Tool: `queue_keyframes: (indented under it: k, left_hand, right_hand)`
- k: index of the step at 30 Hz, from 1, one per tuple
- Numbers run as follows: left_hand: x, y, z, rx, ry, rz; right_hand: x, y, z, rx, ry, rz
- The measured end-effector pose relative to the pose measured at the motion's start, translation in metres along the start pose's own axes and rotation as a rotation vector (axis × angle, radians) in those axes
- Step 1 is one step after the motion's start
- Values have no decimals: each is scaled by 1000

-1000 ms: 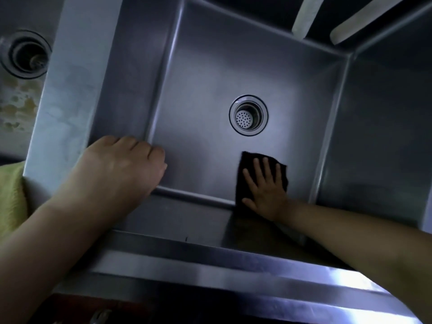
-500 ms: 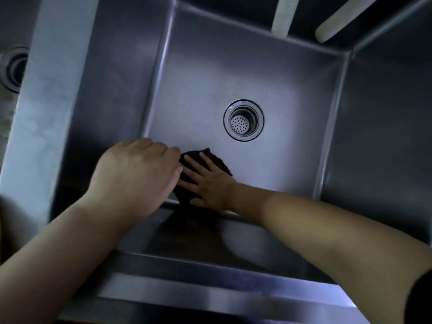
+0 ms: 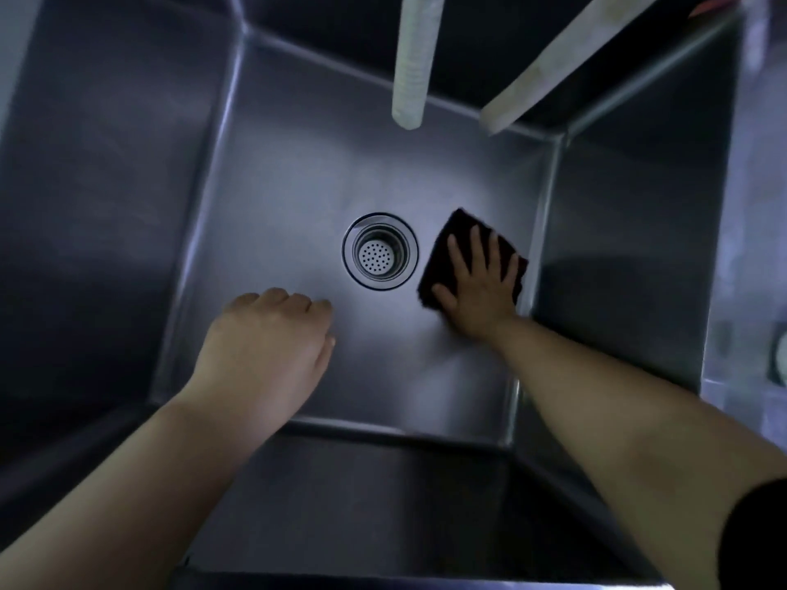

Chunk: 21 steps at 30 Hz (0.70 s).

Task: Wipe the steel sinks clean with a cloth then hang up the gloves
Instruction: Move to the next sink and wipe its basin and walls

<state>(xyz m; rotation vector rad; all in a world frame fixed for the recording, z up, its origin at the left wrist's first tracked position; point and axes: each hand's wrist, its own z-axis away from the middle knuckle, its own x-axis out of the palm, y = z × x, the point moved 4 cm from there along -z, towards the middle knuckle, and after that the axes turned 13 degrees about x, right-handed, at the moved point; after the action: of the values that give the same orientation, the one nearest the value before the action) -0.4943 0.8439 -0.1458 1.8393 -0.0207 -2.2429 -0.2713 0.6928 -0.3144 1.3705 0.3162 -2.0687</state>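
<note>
two bare hands are down in the deep square steel sink point(image 3: 298, 172). the right hand point(image 3: 479, 287) lies flat with fingers spread on the dark square cloth point(image 3: 451, 244), pressing it to the floor just right of the round perforated drain strainer point(image 3: 380, 251), likely so the whole pad rubs the steel. the left hand point(image 3: 272, 347) hovers, fingers loosely curled, holding nothing, probably for balance. no gloves in view; two pale pipes point(image 3: 411, 61) hang above.
</note>
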Motion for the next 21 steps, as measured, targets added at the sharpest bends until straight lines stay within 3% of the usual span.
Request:
queue_keyframes:
  k: [9,14,21]
  left_hand:
    - [14,-20,-4,-70,6,36]
    - [16,-19,-3,-89,-41,62]
    - [22,-30,0,-209,-82,99]
  right_hand:
    - [-48,29,-120,166,55,13]
    - [-28,30,-62,203,32,-18]
    - [28,30,78,5,-130,78]
